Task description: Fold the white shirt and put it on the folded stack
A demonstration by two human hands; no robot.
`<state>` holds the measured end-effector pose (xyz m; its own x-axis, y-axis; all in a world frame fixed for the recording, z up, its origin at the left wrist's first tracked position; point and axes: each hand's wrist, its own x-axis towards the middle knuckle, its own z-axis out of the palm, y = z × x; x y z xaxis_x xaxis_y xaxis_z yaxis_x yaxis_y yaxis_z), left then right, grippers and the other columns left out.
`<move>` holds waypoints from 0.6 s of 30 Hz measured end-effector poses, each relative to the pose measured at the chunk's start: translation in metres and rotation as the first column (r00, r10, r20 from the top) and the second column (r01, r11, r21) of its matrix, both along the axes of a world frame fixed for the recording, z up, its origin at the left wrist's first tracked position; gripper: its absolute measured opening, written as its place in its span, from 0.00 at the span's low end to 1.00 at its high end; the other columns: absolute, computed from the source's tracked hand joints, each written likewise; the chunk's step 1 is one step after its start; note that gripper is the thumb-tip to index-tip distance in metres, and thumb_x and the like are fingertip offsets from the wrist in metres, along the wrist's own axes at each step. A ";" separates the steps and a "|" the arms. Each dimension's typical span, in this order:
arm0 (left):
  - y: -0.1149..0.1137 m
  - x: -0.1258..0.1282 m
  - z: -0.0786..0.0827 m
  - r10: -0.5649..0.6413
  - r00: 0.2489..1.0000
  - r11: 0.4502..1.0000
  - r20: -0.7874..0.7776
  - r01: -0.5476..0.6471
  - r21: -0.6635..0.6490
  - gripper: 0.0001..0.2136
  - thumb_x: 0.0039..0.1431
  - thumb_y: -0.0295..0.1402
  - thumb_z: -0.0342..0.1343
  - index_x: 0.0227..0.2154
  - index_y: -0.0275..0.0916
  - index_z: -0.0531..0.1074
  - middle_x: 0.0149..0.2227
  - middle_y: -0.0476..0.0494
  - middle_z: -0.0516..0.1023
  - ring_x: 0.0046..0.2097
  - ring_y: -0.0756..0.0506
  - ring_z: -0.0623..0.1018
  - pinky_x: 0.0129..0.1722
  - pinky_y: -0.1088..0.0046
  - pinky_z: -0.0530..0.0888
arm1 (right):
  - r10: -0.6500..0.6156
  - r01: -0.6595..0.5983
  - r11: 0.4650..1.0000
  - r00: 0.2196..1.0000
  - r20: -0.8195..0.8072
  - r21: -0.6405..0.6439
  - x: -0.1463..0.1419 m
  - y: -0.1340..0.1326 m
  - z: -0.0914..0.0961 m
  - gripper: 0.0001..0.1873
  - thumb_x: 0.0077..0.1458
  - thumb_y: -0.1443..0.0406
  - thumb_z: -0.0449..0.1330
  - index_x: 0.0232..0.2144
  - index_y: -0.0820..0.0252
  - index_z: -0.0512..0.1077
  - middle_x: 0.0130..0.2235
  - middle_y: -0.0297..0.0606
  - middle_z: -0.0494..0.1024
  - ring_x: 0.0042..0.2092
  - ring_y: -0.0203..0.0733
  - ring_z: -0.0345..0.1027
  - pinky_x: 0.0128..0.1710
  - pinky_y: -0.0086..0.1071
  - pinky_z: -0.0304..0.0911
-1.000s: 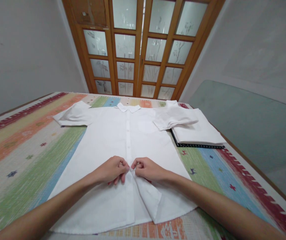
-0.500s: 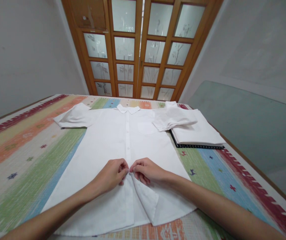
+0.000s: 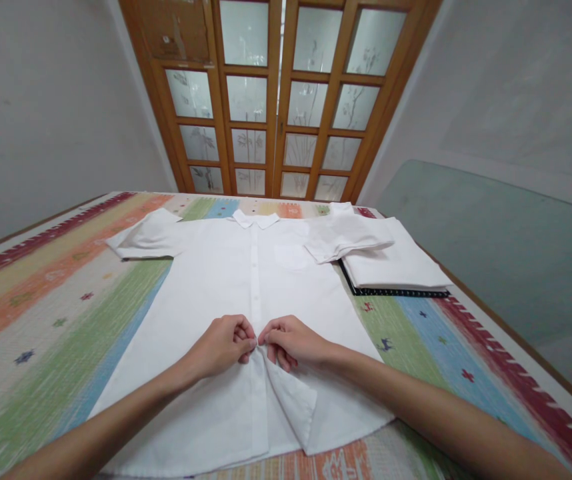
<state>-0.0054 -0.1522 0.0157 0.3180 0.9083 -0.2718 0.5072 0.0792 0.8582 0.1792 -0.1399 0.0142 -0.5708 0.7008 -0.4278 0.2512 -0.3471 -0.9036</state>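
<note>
A white short-sleeved shirt (image 3: 216,280) lies face up and spread out, its collar (image 3: 256,219) at the far end. My left hand (image 3: 230,343) pinches the left edge of the front placket, low on the shirt. Right beside it, my right hand (image 3: 289,340) pinches the other front edge, and the fingertips of both hands nearly meet. Whether a button sits between them is too small to tell. Below my hands the right front's lower corner (image 3: 299,400) is folded back, and the two fronts lie apart there. Higher up the placket looks closed, with small buttons showing.
Folded white cloth (image 3: 396,263) is stacked on a black dotted piece (image 3: 401,292) at the right, partly under the shirt's sleeve. A striped, patterned cloth (image 3: 86,333) covers the table. Beyond its far edge stand wooden doors with glass panes (image 3: 276,100). A pale green panel (image 3: 491,233) leans at right.
Both hands keep their pinch at the same spot on the placket, with only slight finger movement. The view has shifted very slightly.
</note>
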 end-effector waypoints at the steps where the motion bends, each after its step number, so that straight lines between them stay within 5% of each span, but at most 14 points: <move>1: 0.000 0.000 0.000 -0.009 1.000 1.000 -0.005 0.009 -0.006 0.06 0.47 0.35 0.56 0.27 0.38 0.70 0.20 0.50 0.77 0.24 0.47 0.77 0.26 0.74 0.70 | -0.004 0.004 1.000 1.000 0.000 0.001 0.000 0.000 0.000 0.09 0.53 0.72 0.49 0.29 0.63 0.69 0.17 0.28 0.72 0.12 0.29 0.60 0.10 0.22 0.46; 6: -0.001 0.002 0.002 -0.029 1.000 0.999 0.008 0.029 -0.032 0.08 0.50 0.37 0.55 0.28 0.38 0.70 0.22 0.49 0.78 0.24 0.47 0.77 0.26 0.74 0.71 | -0.018 0.018 1.000 1.000 0.009 -0.019 0.000 -0.002 0.001 0.08 0.52 0.72 0.49 0.30 0.63 0.69 0.17 0.27 0.71 0.12 0.28 0.59 0.11 0.22 0.47; 13: -0.007 0.003 0.012 -0.054 0.974 0.992 -0.221 0.077 0.097 0.12 0.54 0.40 0.52 0.28 0.37 0.75 0.19 0.49 0.76 0.23 0.46 0.78 0.27 0.74 0.70 | -0.022 0.022 0.999 1.000 0.004 -0.026 0.001 -0.003 0.001 0.09 0.52 0.72 0.49 0.30 0.63 0.68 0.17 0.27 0.71 0.12 0.28 0.59 0.12 0.22 0.47; 18: -0.005 -0.001 0.004 -0.080 0.991 0.995 -0.104 0.074 -0.063 0.13 0.54 0.43 0.51 0.27 0.37 0.71 0.18 0.51 0.73 0.19 0.47 0.75 0.20 0.75 0.68 | -0.033 0.033 0.999 0.999 0.026 -0.018 -0.001 -0.003 0.003 0.08 0.52 0.72 0.49 0.30 0.63 0.68 0.16 0.26 0.70 0.12 0.28 0.56 0.12 0.22 0.46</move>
<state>-0.0060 -0.1571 0.0201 0.3532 0.8635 -0.3601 0.6014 0.0852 0.7944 0.1786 -0.1427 0.0170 -0.5362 0.7112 -0.4546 0.2619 -0.3718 -0.8906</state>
